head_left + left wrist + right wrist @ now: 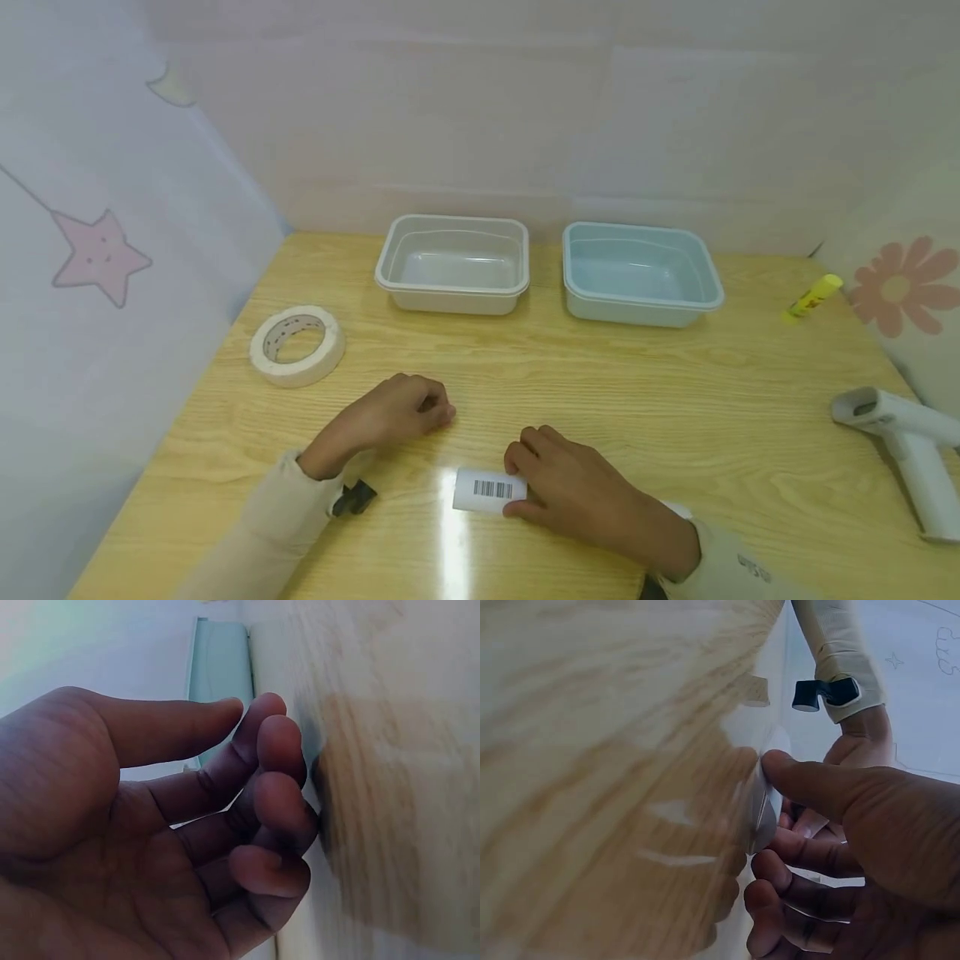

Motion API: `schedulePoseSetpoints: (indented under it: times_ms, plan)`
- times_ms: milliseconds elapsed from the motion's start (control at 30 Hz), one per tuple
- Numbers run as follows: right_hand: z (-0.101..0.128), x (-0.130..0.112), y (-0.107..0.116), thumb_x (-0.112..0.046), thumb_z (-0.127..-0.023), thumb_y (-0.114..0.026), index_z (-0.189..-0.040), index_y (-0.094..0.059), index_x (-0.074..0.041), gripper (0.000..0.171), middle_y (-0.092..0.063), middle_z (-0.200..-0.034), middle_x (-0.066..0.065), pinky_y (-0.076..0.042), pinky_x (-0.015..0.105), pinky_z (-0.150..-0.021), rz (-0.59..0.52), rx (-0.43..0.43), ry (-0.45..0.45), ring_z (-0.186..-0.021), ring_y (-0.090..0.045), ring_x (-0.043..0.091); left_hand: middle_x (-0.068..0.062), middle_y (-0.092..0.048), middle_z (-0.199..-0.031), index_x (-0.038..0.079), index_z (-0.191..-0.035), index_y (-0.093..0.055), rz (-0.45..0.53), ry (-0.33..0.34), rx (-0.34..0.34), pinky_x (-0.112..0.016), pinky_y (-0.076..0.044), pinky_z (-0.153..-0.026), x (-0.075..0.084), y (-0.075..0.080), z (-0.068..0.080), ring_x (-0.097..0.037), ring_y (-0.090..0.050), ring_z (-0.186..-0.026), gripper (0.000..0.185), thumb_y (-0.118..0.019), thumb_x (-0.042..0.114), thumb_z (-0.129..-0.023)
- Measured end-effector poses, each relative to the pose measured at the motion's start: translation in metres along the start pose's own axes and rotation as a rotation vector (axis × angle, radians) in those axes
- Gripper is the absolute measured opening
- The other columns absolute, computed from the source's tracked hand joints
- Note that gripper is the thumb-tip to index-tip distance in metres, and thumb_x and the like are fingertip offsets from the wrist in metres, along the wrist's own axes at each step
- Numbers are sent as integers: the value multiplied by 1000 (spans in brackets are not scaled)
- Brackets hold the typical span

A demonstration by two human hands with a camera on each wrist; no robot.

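A white slip of paper with a printed barcode [491, 490] lies at the near middle of the table, slightly curved. My right hand [573, 492] pinches its right end between thumb and fingers. In the right wrist view the white slip [766, 814] shows edge-on just at the table surface, under the thumb. To the left and a little farther back is my left hand [401, 408], fingers loosely curled and holding nothing. The left wrist view shows that hand [187, 802] with its thumb near the index fingertip and its fingers beside the table top.
A roll of masking tape [330, 354] lies on the left of the wooden table [420, 354]. Two bins, one whitish [453, 300] and one light blue [637, 310], stand at the back. Rightward are a yellow glue stick [812, 298] and a white handheld scanner [918, 467].
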State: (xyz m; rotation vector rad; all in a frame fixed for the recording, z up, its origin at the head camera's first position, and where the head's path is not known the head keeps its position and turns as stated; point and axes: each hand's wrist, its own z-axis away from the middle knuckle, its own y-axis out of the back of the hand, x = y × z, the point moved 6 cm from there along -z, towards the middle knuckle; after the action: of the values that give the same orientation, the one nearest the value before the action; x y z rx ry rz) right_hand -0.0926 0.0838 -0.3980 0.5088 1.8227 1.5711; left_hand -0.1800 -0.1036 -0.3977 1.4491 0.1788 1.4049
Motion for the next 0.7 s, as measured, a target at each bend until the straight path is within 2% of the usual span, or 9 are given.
schedulePoseSetpoints:
  times_ms: [100,200,333,467,567,700]
  plan:
    - [0,2,0,-51,-83,-63,-96,-53,-19,36,-43,-90,-8,-39,15,-57,-10,30,-13,-75,-39,6,8,-49,-62,16,-79,-63,11,-1,-7,-26,-40,-53,-1,-2,-2,-5,-43,-54,28,-52,35,-95]
    - [-2,7,4,-50,-84,-62,-97,-55,-19,34,-43,-89,-10,-40,17,-57,-8,64,-52,-74,-40,6,2,-52,-64,13,-79,-63,84,-6,-38,-26,-42,-55,-3,-6,-4,-6,-45,-57,36,-47,40,-96]
    - [-5,15,15,-49,-85,-61,-101,-56,-17,36,-47,-91,-8,-43,19,-59,44,141,-73,-76,-43,7,-11,-56,-73,8,-86,-65,280,-28,-121,-25,-41,-56,-3,-11,-7,-11,-47,-61,41,-43,41,-97]
    - [-7,20,30,-46,-85,-63,-102,-57,-13,38,-51,-94,-3,-46,22,-61,120,226,-53,-80,-47,11,-13,-52,-74,3,-92,-64,464,-55,-187,-21,-37,-53,2,-11,-7,-16,-43,-62,38,-44,35,-98]
    - [-9,21,37,-45,-85,-64,-102,-57,-12,39,-52,-94,-1,-45,23,-59,152,254,-51,-80,-48,13,-11,-47,-72,0,-93,-62,547,-65,-198,-20,-34,-51,6,-11,-8,-17,-39,-60,38,-46,34,-98]
    - [-12,21,41,-45,-85,-64,-103,-57,-12,38,-53,-94,0,-44,24,-60,166,248,-56,-80,-48,14,-12,-43,-70,0,-92,-58,607,-66,-173,-23,-30,-48,8,-13,-10,-18,-36,-57,38,-46,36,-97]
